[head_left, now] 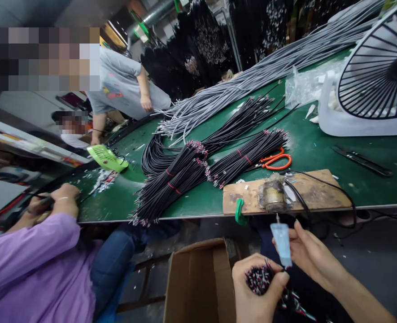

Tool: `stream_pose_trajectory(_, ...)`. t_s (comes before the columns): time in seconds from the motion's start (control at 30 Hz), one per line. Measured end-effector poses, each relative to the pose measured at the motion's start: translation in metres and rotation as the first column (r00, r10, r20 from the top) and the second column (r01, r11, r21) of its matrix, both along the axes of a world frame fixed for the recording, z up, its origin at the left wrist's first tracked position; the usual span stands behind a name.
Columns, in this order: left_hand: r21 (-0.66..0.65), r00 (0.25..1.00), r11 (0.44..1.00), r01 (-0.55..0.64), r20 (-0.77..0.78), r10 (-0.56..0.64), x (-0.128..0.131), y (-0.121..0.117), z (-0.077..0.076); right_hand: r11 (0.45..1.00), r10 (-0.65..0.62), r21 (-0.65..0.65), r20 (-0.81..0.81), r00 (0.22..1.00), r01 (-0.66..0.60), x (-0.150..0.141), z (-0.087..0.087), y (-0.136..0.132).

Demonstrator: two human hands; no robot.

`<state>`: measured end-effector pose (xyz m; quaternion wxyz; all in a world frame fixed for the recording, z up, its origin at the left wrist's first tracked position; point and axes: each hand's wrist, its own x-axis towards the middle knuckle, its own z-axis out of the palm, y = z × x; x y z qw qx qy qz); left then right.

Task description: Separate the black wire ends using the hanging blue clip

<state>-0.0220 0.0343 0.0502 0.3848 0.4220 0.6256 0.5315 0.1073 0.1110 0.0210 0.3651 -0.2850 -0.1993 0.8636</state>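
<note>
My left hand (257,287) is closed round a thick bundle of black cables (260,279), whose stripped ends show red, white and black wires. Just above it, a light-blue tapered piece (281,244) hangs from the shaft of a small motor (274,194). A cable end appears close to the lower tip of this piece. My right hand (307,253) is beside the blue piece, with fingertips passing behind it and the thumb raised apart. Whether those fingers touch it is hard to see. The motor is mounted on a wooden board (322,190) at the table edge.
Tied black cable bundles (171,184) lie on the green table (363,193), near orange-handled scissors (277,159), black snips (361,160) and a white fan (329,107). A green clamp (240,213) grips the board. Below is a cardboard box (198,278). Co-workers sit and stand left.
</note>
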Motion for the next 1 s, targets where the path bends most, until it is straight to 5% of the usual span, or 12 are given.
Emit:
stream_pose_trajectory(0.13, 0.043, 0.998, 0.998, 0.048, -0.041, -0.046, -0.001, -0.002, 0.002, 0.988, -0.035, 0.157, 0.189, 0.981, 0.005, 0.021, -0.019, -0.004)
stream_pose_trajectory(0.23, 0.020, 0.997, 0.997, 0.076, -0.028, -0.076, 0.001, -0.009, -0.005, 0.930, -0.067, 0.357, 0.400, 0.914, -0.088, 0.033, -0.019, -0.011)
stream_pose_trajectory(0.43, -0.124, 0.993, 0.987, -0.105, -0.061, 0.098, 0.010, -0.027, -0.021, 0.666, -0.136, 0.689, 0.489, 0.861, -0.286, 0.031, 0.009, -0.022)
stream_pose_trajectory(0.53, -0.164, 0.993, 0.981, -0.100, -0.073, 0.089, 0.012, -0.025, -0.018, 0.586, -0.211, 0.752, 0.502, 0.839, -0.302, 0.027, 0.016, -0.023)
stream_pose_trajectory(0.83, -0.131, 0.970, 0.962, -0.240, 0.015, 0.244, 0.014, -0.026, -0.022, 0.550, -0.358, 0.820, 0.405, 0.841, -0.160, 0.022, 0.010, -0.030)
stream_pose_trajectory(1.0, -0.120, 0.953, 0.947, -0.300, 0.007, 0.303, 0.014, -0.029, -0.031, 0.632, -0.318, 0.764, 0.407, 0.856, -0.128, 0.026, -0.001, -0.031)
